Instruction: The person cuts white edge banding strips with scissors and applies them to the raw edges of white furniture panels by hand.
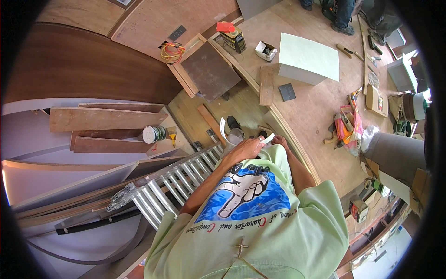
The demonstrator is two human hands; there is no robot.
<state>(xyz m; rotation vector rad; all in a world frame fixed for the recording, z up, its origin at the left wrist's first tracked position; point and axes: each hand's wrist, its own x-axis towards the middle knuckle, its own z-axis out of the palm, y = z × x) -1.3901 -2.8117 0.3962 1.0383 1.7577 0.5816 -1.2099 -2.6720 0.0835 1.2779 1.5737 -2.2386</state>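
In front of my waist, my left hand [250, 148] is closed on a narrow white strip [268, 138]. Close by on the right, the fingers of my right hand [280, 142] are pinched at the strip's short end. A curved white length [223, 129] rises beyond my left hand; it looks like the same strip, but the join is hidden by that hand. Both hands are near the edge of a large wooden work table [316, 139]. Below them, my shoe [233, 122] shows on the wood floor.
An aluminium ladder [162, 194] leans close on my left, beside wooden boards [104, 120] with a paint can [154, 134] and brush [172, 136]. On the table are a white panel [309, 56], a metal can [233, 38] and a tool-filled bag [349, 125]. Another person's legs [344, 15] stand far right.
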